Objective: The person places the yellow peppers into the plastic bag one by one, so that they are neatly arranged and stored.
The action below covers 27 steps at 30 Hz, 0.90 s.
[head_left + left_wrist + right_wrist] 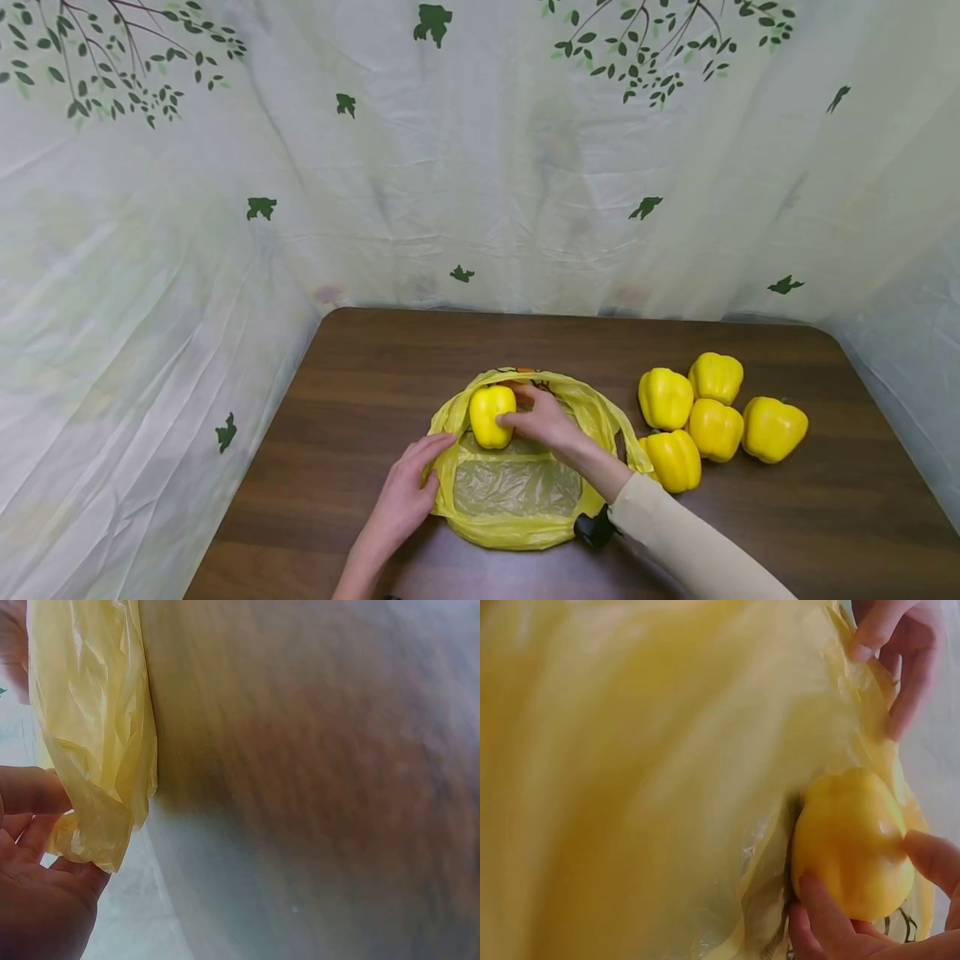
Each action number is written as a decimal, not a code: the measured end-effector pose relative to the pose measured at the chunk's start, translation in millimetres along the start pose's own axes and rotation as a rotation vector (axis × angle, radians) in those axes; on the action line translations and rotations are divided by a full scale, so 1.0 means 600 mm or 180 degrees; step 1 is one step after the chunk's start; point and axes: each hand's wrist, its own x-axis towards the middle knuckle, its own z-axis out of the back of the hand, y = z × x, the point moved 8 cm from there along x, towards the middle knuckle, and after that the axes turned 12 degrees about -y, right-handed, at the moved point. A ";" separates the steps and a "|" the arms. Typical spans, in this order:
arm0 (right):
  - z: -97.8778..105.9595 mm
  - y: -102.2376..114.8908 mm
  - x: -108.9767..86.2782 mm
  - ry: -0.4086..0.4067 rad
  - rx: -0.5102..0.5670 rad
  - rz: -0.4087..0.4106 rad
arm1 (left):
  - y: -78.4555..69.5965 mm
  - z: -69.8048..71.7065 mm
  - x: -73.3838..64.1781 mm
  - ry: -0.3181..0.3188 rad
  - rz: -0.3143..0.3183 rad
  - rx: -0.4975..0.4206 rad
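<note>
A yellow plastic bag (517, 532) lies on the table with its mouth spread wide. Inside the far left part of that mouth is a yellow bell pepper (492, 417), which my right hand (542, 421) holds between thumb and fingers. The right wrist view shows the same bell pepper (851, 844) close up against the bag's film. My left hand (408, 487) is at the bag's left rim; in the left wrist view its thumb and fingers (34, 791) pinch the bag's edge (97, 772).
Several more yellow bell peppers (715, 429) stand in a group right of the bag, the nearest one (675, 462) right beside its rim. The brown table (360, 367) ends at a pale curtain (480, 167) with printed leaves. A black wrist device (595, 527) sits on the right wrist.
</note>
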 end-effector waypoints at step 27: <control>0.001 -0.007 -0.004 -0.0090 0.0453 -0.0236 | 0.001 0.004 -0.003 -0.0023 0.0063 -0.0044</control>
